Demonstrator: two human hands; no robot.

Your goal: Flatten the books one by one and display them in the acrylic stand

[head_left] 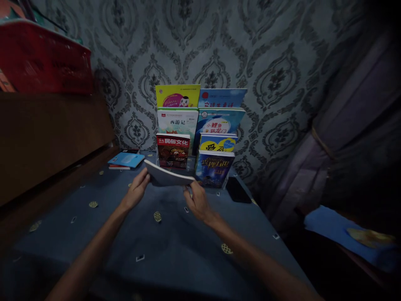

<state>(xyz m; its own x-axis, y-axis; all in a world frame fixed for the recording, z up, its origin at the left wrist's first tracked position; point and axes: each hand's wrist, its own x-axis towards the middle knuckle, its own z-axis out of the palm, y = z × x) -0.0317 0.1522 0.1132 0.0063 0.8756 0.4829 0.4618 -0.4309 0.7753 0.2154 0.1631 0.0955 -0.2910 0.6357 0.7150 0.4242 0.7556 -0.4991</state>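
Left hand: the left hand (137,188) has its fingers nearly closed, pinching the left end of a thin book; some fingertips are hidden behind it.
Right hand: the right hand (200,202) has curled fingers gripping the book's right corner, with little gap between them.
Held book: the thin book (166,176) spans the space between both sets of fingers, tilted, its pale edge uppermost and a dark grey-blue side below; whether it touches the cloth I cannot tell.
Under the fingers: a blue tablecloth (175,255) with small yellow and white prints.
Just beyond the held book: a red-titled book (173,152) stands upright, its lower part near the book's pale edge.
Just beyond the right fingers: a dark blue book (215,167) stands in front of a yellow book (204,143).
Right of the right fingers: a black phone-like slab (238,190) lies flat.
Beyond the left fingers, to their left: a small pile of books (127,159), light blue on top.
Farther beyond the fingers: a white book (178,120) and a blue book with red lettering (230,119); behind these, a lime-yellow book (177,95) and another blue book (223,95).
Far left of the fingers: a brown cabinet (53,138) bearing a red basket (46,58).
Far right: a purplish curtain (300,163).
Farthest: a patterned wall (216,50).
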